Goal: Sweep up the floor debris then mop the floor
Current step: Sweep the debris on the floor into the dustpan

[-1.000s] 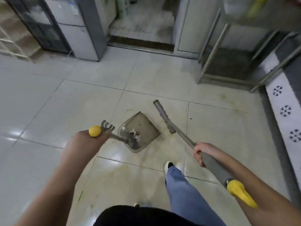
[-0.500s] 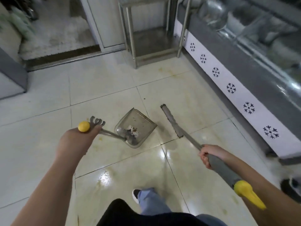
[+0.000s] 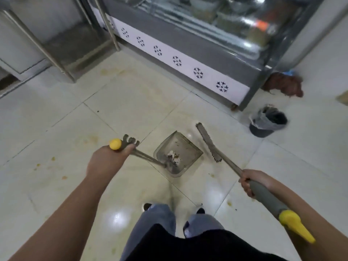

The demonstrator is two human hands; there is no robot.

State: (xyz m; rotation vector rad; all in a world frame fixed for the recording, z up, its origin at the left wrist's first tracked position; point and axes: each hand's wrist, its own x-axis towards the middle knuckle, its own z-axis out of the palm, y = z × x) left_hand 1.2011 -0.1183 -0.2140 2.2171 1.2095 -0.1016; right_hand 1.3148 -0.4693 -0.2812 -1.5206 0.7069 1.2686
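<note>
Sweeping stage: left hand (image 3: 108, 160) grips the dustpan (image 3: 178, 154) handle, right hand (image 3: 251, 182) grips the broom (image 3: 208, 143). Next, likely empty the dustpan's debris into the bin (image 3: 267, 122) beyond it.

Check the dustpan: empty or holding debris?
Holding debris: a small whitish-and-dark pile lies at the back of the dustpan, near its handle.
</note>
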